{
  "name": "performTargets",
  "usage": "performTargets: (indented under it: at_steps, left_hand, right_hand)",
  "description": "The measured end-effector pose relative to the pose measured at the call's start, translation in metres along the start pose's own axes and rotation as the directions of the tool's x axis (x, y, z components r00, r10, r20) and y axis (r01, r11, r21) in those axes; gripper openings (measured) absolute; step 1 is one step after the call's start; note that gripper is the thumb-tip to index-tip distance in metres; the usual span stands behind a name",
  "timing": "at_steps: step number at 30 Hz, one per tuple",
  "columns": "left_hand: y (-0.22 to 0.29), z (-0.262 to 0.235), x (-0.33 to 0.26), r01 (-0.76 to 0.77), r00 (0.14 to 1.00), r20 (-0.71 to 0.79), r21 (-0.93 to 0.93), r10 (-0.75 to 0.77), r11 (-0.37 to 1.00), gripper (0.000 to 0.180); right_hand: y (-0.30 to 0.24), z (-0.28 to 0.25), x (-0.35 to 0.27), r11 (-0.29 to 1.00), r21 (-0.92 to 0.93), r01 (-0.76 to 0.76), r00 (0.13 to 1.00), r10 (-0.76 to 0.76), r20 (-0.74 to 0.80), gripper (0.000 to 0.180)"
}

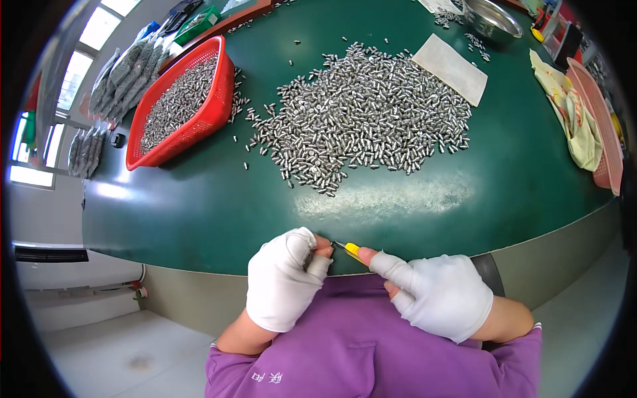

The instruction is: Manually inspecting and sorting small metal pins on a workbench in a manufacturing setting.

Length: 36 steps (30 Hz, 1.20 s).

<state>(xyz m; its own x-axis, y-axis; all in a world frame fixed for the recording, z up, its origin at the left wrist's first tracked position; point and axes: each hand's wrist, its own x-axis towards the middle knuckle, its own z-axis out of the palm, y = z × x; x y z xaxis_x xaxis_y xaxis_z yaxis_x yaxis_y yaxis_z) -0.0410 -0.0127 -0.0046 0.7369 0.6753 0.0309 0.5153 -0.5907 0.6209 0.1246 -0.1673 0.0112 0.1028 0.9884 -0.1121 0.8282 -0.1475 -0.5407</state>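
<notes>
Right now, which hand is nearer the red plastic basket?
Left. The left hand is below and right of the red plastic basket in the picture; the right hand is similarly low but much farther right.

A dark green, glossy worktop with a curved-looking front edge carries a broad heap of small metal parts, loose strays scattered around it. A red basket full of similar parts stands to the left; a whitish sheet lies against the heap's far right edge, near a metal bowl.
</notes>
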Motion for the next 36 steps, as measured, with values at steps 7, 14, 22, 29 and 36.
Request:
performTargets:
  at_steps: [7, 14, 22, 29, 36]
  left_hand:
    - [-0.008, -0.008, 0.001, 0.153, 0.975, -0.018, -0.668, -0.222, 0.728, 0.008]
    - [-0.024, -0.008, 0.017, 0.196, 0.978, 0.171, -0.951, -0.120, 0.238, 0.019]
    - [-0.021, 0.004, 0.025, 0.126, 0.991, 0.115, -0.977, -0.074, 0.173, 0.018]
    - [-0.021, 0.003, 0.024, 0.181, 0.978, 0.154, -0.961, -0.140, 0.207, 0.027]
    - [-0.024, 0.000, 0.028, 0.214, 0.977, 0.205, -0.953, -0.067, 0.214, 0.028]
  right_hand:
    - [0.055, -0.027, -0.003, 0.888, -0.245, -0.388, 0.749, 0.149, -0.645, 0.060]
    - [0.100, -0.044, 0.011, 0.780, -0.391, -0.489, 0.713, 0.099, -0.694, 0.045]
    - [0.038, -0.035, 0.099, 0.853, -0.400, 0.336, 0.804, -0.481, -0.350, 0.006]
    - [0.045, -0.021, 0.134, 0.802, -0.428, 0.417, 0.796, -0.549, -0.254, 0.010]
    - [0.048, -0.024, 0.132, 0.801, -0.393, 0.451, 0.791, -0.563, -0.239, 0.014]
